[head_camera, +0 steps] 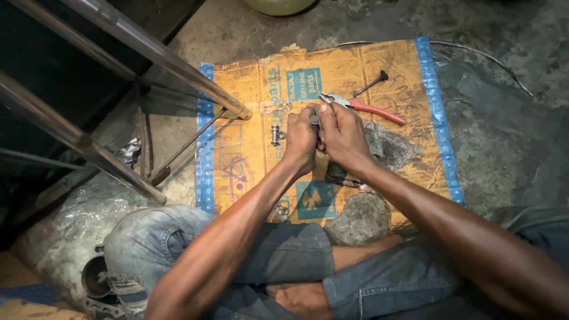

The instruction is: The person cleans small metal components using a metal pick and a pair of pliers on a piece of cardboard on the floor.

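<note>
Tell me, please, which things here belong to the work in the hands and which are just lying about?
In hand:
left hand and right hand, closed together on a small dark part, mostly hidden
cardboard sheet beneath

Lying about:
red-handled pliers
black valve-like rod
small metal fitting
grey rag
steel tubes

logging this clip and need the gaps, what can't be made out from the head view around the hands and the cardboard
- Small part between the left hand and right hand: hidden by the closed fingers, head view.
- Jaw tips of the red-handled pliers: covered by the right hand.
- Small metal fitting on the cardboard sheet: too small to identify.
- Pale round container: cut off by the top edge.
- Dark metal part by the knee: dim, partly cut off.
</note>
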